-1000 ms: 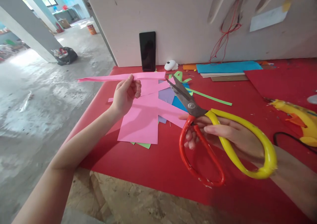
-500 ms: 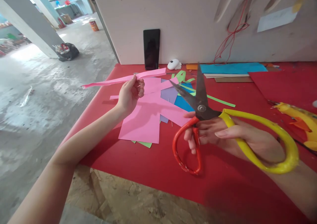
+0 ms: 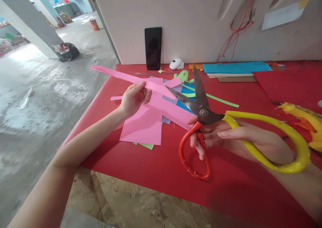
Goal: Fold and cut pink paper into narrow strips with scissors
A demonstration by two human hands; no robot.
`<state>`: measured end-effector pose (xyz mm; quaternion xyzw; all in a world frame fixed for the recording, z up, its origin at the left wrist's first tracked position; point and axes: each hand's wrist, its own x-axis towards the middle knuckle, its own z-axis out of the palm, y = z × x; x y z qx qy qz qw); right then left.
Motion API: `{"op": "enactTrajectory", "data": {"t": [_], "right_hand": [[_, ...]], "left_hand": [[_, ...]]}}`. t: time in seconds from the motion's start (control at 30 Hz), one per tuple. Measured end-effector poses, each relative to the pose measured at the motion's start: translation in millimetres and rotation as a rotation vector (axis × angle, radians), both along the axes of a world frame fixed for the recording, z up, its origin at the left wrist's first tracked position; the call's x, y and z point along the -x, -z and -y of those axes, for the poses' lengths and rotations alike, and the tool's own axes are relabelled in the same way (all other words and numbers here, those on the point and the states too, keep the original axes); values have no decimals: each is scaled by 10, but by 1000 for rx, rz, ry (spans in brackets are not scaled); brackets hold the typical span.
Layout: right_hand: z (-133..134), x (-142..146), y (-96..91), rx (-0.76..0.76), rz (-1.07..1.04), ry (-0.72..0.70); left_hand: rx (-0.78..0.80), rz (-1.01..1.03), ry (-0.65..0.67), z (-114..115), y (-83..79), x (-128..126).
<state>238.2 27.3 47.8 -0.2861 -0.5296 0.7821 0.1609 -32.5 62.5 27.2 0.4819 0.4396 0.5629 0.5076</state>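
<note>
My left hand (image 3: 134,98) pinches a long pink paper strip (image 3: 120,75) and holds it above the red table (image 3: 156,167), slanting up to the left. My right hand (image 3: 241,140) grips large scissors (image 3: 201,112) with one red and one yellow loop handle. Their dark blades stand apart, and the lower blade's tip touches the strip's right end. Beneath lie pink sheets (image 3: 146,124) over purple, blue and green paper.
A black phone (image 3: 153,48) leans on the white wall beside a small white object (image 3: 176,64). Blue and brown sheets (image 3: 233,68) lie at the back, a green strip (image 3: 218,100) mid-table, a yellow glue gun (image 3: 305,120) at right. Bare concrete floor lies left.
The scissor blades went from closed to apart. My left hand tilted the pink strip so its left end rose and its right end came down to the blades.
</note>
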Motion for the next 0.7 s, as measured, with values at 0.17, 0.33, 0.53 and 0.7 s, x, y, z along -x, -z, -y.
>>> {"op": "enactTrajectory", "data": {"t": [0.17,0.33,0.53,0.7], "right_hand": [[93,20,-21,94,-67,28],[84,37,-61,57,-77,-53],[-18,-15,-1,-2,-92,-116],[-23,-55,109,-53,-110,-140]], "left_hand": [[-45,33,20,11,-5,-1],[-15,54,-25,-19,3,17],[-105,-26,58,-16,47,55],[-191,-134,186,33,45,51]]}}
